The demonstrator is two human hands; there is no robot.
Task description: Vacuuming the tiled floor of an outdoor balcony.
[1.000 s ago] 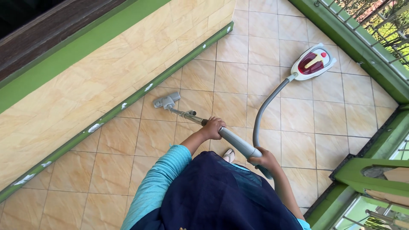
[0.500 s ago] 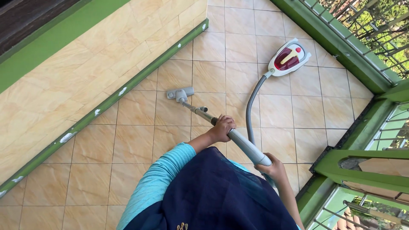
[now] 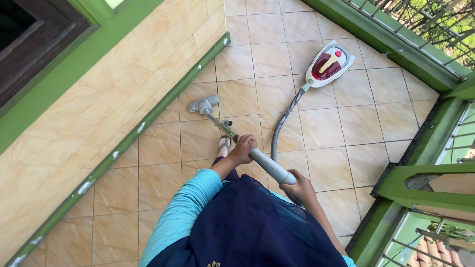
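Observation:
My left hand point(image 3: 242, 149) grips the grey vacuum wand point(image 3: 266, 165) partway down its tube. My right hand point(image 3: 298, 189) holds the wand's upper end, where the hose joins. The wand slopes down to a grey floor nozzle point(image 3: 203, 104) resting on the beige tiles near the green skirting. A grey ribbed hose point(image 3: 282, 122) curves back to the white and red canister vacuum point(image 3: 329, 63) standing further along the floor. My sandalled foot point(image 3: 224, 144) shows just under the wand.
A tiled wall with a green skirting point(image 3: 123, 143) runs along the left. A green ledge with metal railing point(image 3: 396, 42) borders the far and right sides. A dark window frame point(image 3: 29, 44) is at the upper left.
The view has shifted right and the nozzle has slid further along the tiles beside the skirting. A foot has stepped forward under the wand. Both hands keep their grip.

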